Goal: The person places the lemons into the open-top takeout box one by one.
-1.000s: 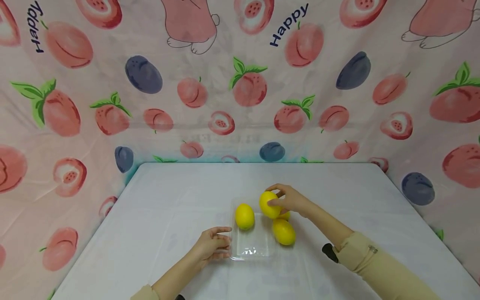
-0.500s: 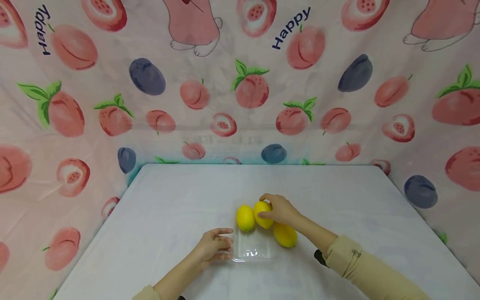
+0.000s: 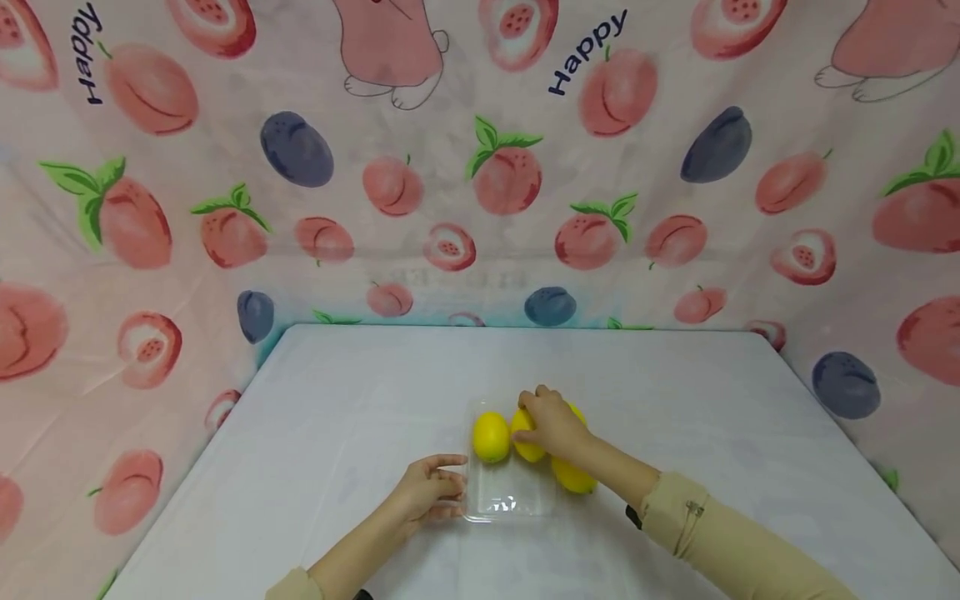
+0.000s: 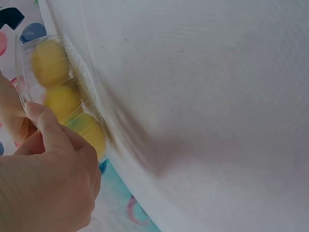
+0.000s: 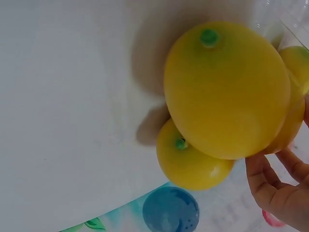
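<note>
From my head, one camera faces forward and down, far enough back to take in the table (image 3: 360, 400), the cloth (image 3: 450, 142) beyond, my left hand (image 3: 426, 492) and my right hand (image 3: 553, 425). My left wrist's view looks from close behind that hand to the tray (image 3: 501, 485); my right wrist's, nearer still, fills with lemons (image 5: 227, 92). All three share the lemons; the table's edge runs slantwise in both wrist views.
</note>
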The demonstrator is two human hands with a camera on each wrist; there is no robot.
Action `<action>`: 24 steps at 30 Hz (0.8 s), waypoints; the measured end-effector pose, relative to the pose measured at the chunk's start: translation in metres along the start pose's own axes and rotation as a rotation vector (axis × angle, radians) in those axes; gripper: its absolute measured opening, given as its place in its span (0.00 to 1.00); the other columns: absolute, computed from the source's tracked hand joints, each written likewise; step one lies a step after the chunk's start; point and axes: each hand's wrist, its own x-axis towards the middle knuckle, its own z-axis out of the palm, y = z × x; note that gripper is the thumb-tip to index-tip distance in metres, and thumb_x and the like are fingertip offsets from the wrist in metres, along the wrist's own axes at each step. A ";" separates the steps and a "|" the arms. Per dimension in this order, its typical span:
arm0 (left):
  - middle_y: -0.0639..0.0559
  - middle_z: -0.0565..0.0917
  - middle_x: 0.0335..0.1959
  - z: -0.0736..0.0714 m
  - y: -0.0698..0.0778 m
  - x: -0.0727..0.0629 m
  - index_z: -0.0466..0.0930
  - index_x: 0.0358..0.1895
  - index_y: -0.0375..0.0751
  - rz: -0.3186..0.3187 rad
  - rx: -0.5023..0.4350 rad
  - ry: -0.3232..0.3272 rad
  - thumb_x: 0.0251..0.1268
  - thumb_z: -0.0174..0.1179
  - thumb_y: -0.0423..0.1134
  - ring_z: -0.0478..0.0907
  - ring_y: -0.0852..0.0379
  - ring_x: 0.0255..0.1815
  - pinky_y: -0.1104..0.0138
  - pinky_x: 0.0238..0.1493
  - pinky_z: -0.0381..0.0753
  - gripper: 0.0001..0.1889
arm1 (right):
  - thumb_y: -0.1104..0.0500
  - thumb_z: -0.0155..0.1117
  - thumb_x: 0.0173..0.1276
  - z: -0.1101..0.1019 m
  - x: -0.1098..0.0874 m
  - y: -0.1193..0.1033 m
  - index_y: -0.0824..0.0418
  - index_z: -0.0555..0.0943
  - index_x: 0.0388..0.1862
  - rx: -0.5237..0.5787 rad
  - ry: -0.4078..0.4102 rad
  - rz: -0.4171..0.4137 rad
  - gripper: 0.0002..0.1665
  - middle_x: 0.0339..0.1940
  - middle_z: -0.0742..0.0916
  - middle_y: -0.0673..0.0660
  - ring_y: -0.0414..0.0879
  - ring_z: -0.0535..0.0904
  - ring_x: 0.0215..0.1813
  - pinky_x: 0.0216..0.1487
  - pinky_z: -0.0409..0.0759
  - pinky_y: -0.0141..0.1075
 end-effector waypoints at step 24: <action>0.53 0.75 0.30 0.000 0.000 -0.005 0.61 0.63 0.30 -0.027 -0.040 -0.020 0.62 0.51 0.25 0.74 0.60 0.29 0.68 0.34 0.85 0.24 | 0.57 0.71 0.56 -0.007 -0.013 -0.002 0.64 0.79 0.47 0.092 0.056 0.010 0.21 0.41 0.81 0.58 0.50 0.78 0.43 0.51 0.82 0.43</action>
